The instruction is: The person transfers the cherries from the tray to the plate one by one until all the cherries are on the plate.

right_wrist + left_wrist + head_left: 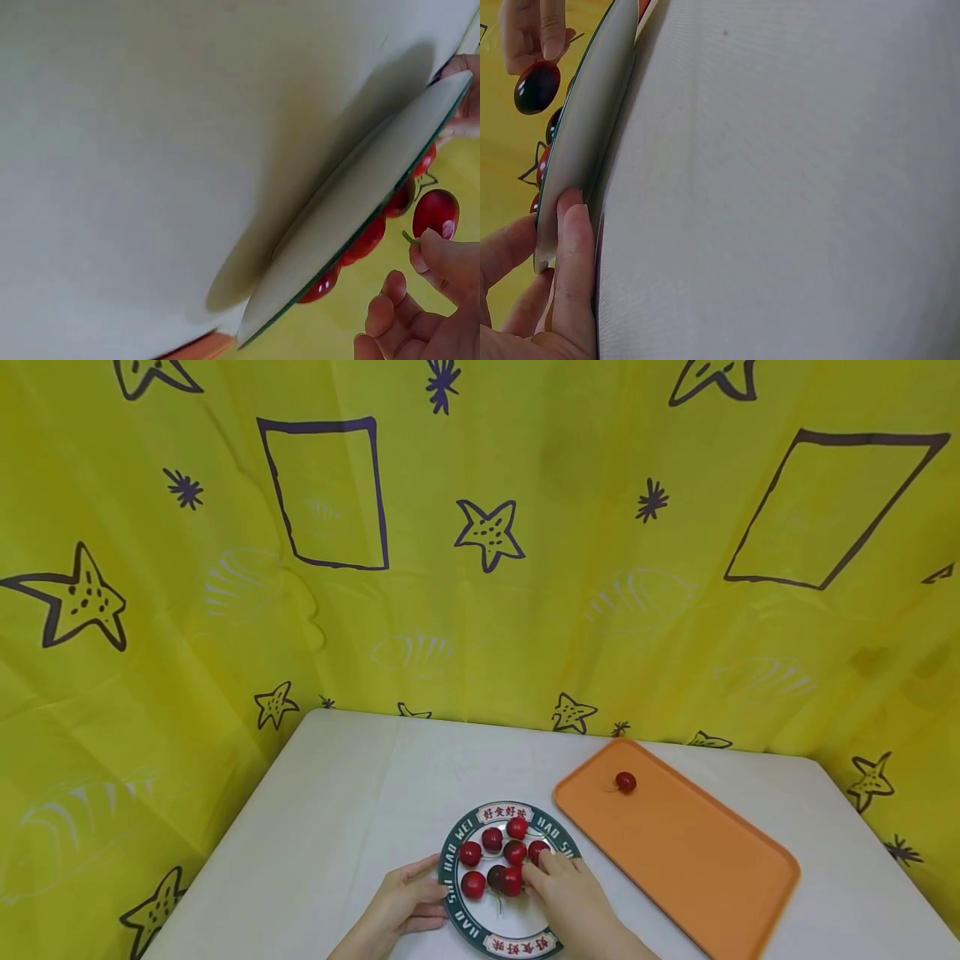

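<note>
A round plate (467,920) with a green patterned rim bears several red cherries (470,853). At its left edge my left hand (401,902) grips the rim, with fingers under the plate (592,112) in the left wrist view. My right hand (573,897) is over the plate's right side and pinches one dark red cherry (435,212) near its green stem (409,238). Both wrist views show this cherry (537,88) raised above the others. The right hand covers part of the plate's right rim in the head view.
An orange tray (675,843) lies right of the plate, its long side slanting close to the rim. One cherry (626,782) with a stem lies near the tray's far end. A yellow curtain (525,610) with starfish drawings hangs behind the white table (337,810).
</note>
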`<state>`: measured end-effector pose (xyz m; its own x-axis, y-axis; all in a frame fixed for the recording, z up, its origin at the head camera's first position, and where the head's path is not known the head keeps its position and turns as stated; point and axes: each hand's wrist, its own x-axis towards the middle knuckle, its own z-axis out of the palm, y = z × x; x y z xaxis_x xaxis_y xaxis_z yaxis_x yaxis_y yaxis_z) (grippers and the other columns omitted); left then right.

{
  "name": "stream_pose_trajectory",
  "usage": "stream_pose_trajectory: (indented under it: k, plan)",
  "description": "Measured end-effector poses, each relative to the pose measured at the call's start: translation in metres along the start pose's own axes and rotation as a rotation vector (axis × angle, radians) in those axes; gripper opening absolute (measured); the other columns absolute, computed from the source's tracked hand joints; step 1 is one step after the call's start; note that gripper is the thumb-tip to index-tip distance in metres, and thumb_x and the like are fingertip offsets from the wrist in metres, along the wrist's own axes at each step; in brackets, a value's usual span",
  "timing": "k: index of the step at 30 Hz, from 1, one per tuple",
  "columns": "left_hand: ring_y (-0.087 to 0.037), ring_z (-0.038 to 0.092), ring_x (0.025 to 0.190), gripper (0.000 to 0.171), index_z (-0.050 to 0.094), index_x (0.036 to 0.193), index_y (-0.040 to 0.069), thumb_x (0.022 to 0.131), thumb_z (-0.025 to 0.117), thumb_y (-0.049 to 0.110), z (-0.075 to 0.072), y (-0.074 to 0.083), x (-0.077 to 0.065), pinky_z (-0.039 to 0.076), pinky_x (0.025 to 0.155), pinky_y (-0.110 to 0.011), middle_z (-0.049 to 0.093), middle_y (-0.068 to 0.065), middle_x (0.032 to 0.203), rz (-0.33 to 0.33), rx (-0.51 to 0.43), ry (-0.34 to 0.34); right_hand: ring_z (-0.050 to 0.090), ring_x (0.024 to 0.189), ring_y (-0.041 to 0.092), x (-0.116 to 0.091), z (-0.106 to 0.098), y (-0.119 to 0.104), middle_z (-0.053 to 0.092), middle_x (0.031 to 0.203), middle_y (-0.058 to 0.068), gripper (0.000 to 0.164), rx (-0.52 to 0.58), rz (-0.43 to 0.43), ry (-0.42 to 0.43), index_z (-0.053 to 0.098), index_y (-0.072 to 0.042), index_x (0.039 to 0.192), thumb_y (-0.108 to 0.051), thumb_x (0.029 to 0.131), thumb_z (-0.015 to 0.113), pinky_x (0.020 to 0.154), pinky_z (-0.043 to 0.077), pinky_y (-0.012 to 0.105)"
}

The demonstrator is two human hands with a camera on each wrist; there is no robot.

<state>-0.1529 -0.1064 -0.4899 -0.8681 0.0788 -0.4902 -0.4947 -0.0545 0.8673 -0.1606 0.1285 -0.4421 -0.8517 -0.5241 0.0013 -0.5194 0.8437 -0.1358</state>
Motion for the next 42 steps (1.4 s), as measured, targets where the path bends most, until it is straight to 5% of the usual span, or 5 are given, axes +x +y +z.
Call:
stream_pose_trajectory:
  k: [7, 19, 42]
  plan:
    - [-0.021, 0.068, 0.070, 0.063, 0.034, 0.138, -0.003, 0.082, 0.061, 0.007, 0.000, 0.001, -0.001, 0.057, 0.065, -0.032, 0.070, -0.008, 0.080, -0.002, 0.000, -0.002, 0.052, 0.107, 0.035, 0.003, 0.004, -0.009, 0.058, 0.113, 0.014, 0.027, 0.059, 0.013, -0.138, 0.062, -0.012, 0.108, -0.023, 0.084, 0.063, 0.091, 0.041, 0.056]
    - [-0.021, 0.068, 0.070, 0.063, 0.034, 0.138, -0.002, 0.082, 0.062, 0.008, 0.000, 0.001, 0.000, 0.057, 0.065, -0.032, 0.070, -0.008, 0.080, 0.000, -0.004, -0.003, 0.051, 0.093, 0.023, 0.003, 0.014, -0.012, 0.052, 0.092, 0.001, 0.023, 0.008, -0.061, -0.109, 0.063, -0.016, 0.102, -0.027, 0.082, 0.065, 0.083, 0.047, 0.047]
    - [-0.021, 0.068, 0.070, 0.062, 0.035, 0.137, -0.002, 0.082, 0.062, 0.008, 0.000, 0.001, -0.001, 0.057, 0.065, -0.032, 0.070, -0.008, 0.081, 0.001, -0.001, -0.004, 0.053, 0.092, 0.024, 0.004, 0.010, -0.012, 0.058, 0.097, 0.005, 0.025, 0.047, -0.005, -0.114, 0.065, -0.013, 0.101, -0.030, 0.084, 0.063, 0.086, 0.046, 0.049]
